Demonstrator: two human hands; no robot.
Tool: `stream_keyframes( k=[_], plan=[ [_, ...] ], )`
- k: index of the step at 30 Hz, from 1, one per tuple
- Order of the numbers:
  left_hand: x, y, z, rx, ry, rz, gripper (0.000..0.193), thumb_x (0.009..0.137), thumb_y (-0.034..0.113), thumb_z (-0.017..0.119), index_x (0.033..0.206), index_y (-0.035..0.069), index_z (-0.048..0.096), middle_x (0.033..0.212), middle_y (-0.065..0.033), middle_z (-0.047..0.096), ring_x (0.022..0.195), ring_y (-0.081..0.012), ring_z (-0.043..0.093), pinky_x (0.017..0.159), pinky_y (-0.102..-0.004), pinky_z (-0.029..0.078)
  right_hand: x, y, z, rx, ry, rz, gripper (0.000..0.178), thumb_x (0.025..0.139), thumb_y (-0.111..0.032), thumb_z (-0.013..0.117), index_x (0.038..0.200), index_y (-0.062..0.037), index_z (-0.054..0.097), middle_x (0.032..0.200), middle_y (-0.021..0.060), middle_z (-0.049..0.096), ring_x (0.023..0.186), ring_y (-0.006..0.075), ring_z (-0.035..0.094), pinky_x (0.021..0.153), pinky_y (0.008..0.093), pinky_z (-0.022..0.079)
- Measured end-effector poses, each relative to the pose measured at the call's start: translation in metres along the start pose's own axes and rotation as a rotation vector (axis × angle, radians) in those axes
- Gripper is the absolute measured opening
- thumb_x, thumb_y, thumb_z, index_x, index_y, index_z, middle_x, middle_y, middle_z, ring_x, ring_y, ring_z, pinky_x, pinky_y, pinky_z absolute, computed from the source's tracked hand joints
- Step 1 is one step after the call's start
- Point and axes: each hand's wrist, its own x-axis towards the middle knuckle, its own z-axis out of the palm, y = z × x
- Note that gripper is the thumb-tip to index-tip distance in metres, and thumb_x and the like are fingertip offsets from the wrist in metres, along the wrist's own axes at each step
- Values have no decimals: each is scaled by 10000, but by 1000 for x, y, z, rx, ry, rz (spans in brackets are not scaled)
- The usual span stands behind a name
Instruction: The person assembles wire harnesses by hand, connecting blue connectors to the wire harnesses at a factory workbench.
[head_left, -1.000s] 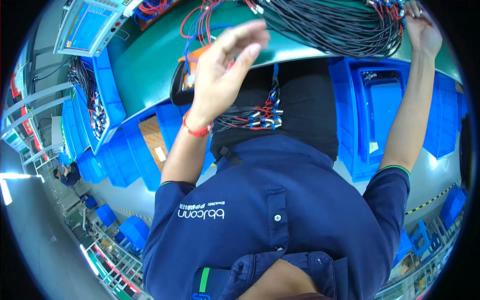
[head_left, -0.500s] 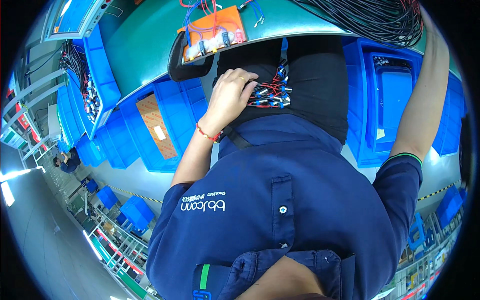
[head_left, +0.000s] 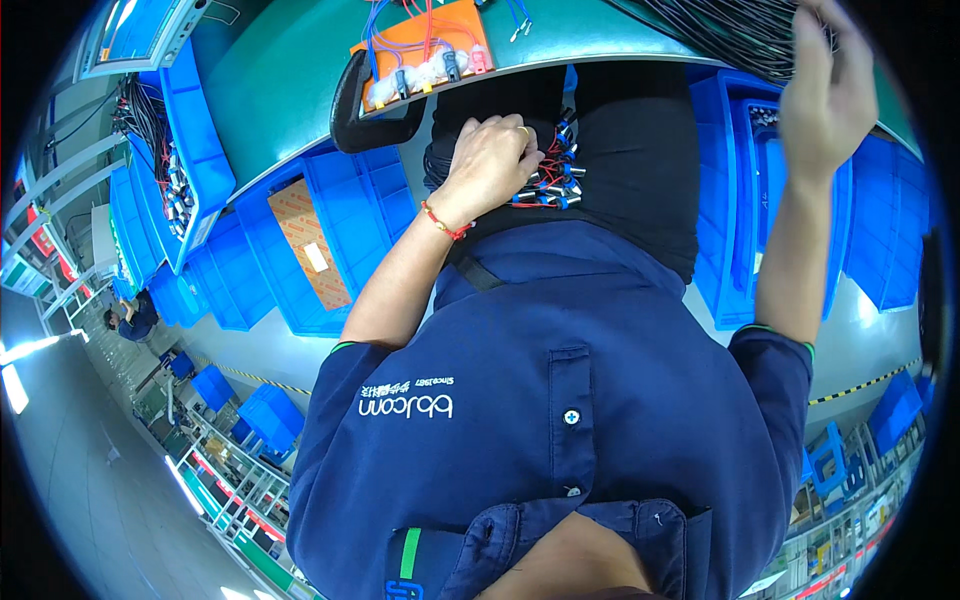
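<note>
Now, mid-frame, I've the left hand [head_left: 490, 160] curled over connector-tipped cables [head_left: 562, 174], can't tell if clamped; upper right, the right hand [head_left: 828, 110], thumb and fingers apart, near black cables [head_left: 725, 32].

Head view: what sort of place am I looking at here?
Probably a factory workshop where electrical cables are handled. A green, smooth-topped workbench carries a thick bundle of thin black cables and an orange, flat wired board, with blue, rectangular plastic bins close by.

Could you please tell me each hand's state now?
Left hand: curled over red-wired black cables; grip unclear.
Right hand: blurred near long black cables; grip unclear.
</note>
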Motion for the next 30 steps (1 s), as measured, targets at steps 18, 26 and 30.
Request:
stream_keyframes(
  k=[18,26,30],
  plan=[
    [-37,20,-62,-872,-41,-200,144,927,123,591,979,-10,604,840,2,612,785,-40,531,695,-195,427,-140,-42,48,755,-989,732,158,918,-148,546,928,-2,606,725,66,602,651,155,571,621,284,455],
    [-48,2,-83,-762,77,-91,189,917,97,590,1050,-14,663,786,-9,533,708,-60,483,638,-208,424,-86,21,-75,1491,60,998,135,934,-139,502,914,-8,524,604,-24,398,504,68,377,565,221,338],
    [-47,3,-78,-815,118,-99,187,903,120,614,1035,1,674,752,-21,572,681,-78,515,637,-224,431,-84,55,-122,1613,534,905,189,874,-123,571,717,-57,489,594,-7,353,526,115,347,633,259,348]
  ],
)
